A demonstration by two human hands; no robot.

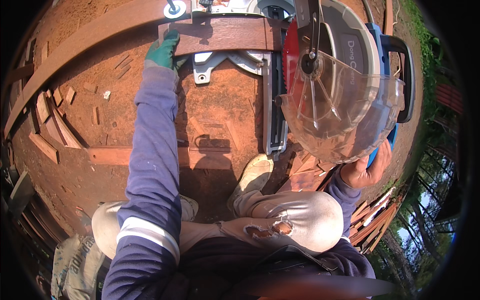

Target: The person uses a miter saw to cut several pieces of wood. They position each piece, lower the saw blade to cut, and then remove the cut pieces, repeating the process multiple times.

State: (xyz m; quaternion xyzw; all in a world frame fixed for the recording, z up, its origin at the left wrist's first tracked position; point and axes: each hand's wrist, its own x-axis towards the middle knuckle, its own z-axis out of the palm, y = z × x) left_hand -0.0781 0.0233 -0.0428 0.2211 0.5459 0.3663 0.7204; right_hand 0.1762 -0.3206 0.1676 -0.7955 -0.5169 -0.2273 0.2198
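My left hand [164,51], in a green work glove, grips the left end of a short brown wooden board [227,36]. The board lies across the bed of a miter saw [275,125], its right end beside the red toothed blade [290,62]. A clear plastic guard [345,115] covers much of the blade's lower right. My right hand [367,170] is bare, its fingers bent around a blue part [392,137] of the saw, below the black handle [407,80]. The guard hides part of that grip.
A long curved plank [90,37] stretches from the saw toward the far left. Wood offcuts [55,120] litter the reddish ground, with another strip [155,156] in front of my feet. Thin wood pieces [372,220] pile up at the right. A sack [77,265] lies at the lower left.
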